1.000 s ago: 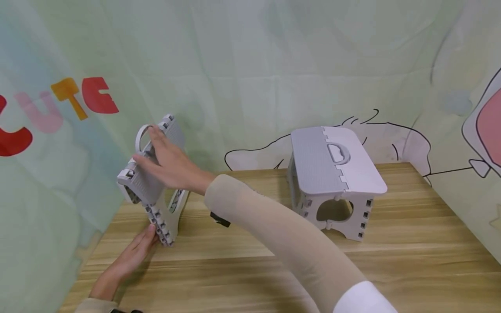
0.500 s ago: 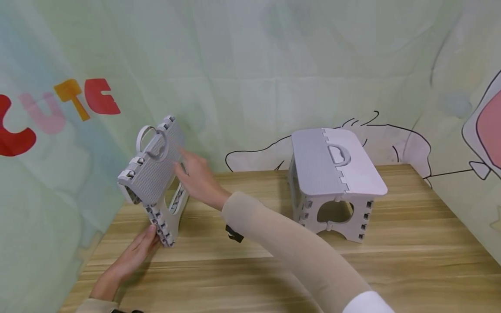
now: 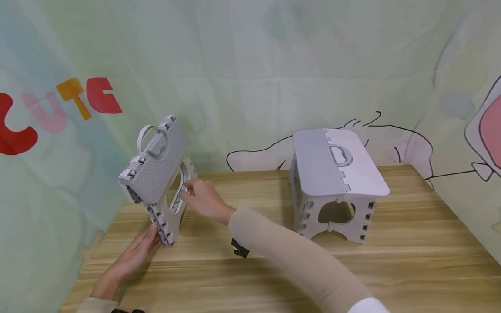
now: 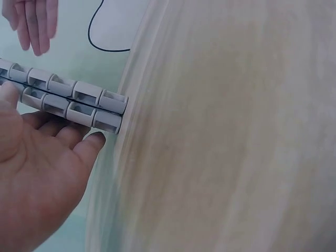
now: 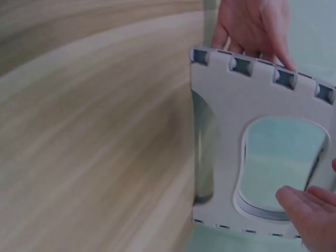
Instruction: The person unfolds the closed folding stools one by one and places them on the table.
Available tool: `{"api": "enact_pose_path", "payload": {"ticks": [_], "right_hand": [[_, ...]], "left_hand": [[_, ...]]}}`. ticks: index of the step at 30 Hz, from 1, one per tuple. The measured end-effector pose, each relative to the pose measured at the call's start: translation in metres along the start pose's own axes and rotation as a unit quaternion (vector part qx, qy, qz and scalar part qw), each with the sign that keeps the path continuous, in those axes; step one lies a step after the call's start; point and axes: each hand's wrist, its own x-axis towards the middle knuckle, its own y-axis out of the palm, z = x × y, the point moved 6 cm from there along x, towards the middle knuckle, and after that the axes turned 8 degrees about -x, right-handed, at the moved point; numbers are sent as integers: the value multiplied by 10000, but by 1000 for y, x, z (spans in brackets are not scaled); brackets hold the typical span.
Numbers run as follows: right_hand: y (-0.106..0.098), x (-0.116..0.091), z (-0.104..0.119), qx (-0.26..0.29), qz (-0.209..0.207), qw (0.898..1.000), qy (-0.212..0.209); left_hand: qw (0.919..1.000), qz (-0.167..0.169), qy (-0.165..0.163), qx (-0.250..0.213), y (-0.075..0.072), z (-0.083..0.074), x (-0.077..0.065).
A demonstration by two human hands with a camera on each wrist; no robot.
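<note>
In the head view a grey-white folding stool point(image 3: 159, 167), half folded, stands at the table's left, its seat bent into a peak with two handle halves raised. My left hand point(image 3: 137, 250) holds the near hinged edge of its legs. In the left wrist view the thumb lies over the hinge knuckles point(image 4: 68, 97) and the other fingers pass behind. My right hand point(image 3: 207, 200) reaches to the oval cutout in the leg panel point(image 5: 226, 142); its fingertips are right at the rim. The left wrist view shows the right hand's fingers point(image 4: 37, 26) extended.
A second folding stool point(image 3: 338, 161), fully unfolded with a flat two-tone seat, stands at the right on the wood-grain table point(image 3: 250, 269). A printed curtain point(image 3: 250, 87) with cartoon lines and letters hangs close behind and at both sides.
My right hand has left the raised handle and moved down and right to the leg panel's cutout. The left hand stays at the hinged edge, and both stools hold their shape.
</note>
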Motion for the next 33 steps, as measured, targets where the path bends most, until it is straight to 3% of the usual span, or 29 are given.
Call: {"api": "enact_pose_path", "payload": {"ticks": [9,13,16,20,25,29,33], "right_hand": [[34,-7,4,-110,715,9959,-548],[42,-10,8,-15,793,9946,-667],[44,-11,11,35,754,9947,-702],[44,-12,14,68,669,9955,-664],[45,-13,13,120,556,9964,-634],[46,-12,11,170,509,9965,-642],[47,-10,12,219,498,9962,-685]], "left_hand": [[9998,132,138,-113,1,-3,3],[9995,60,307,-60,1,-5,2],[9981,-71,617,32,0,-7,2],[9900,-554,1247,366,-5,-12,1],[9713,-1295,1865,710,-11,-19,0],[9656,-1443,2078,599,-13,-23,1],[9655,-1342,2223,205,-13,-25,2]]}}
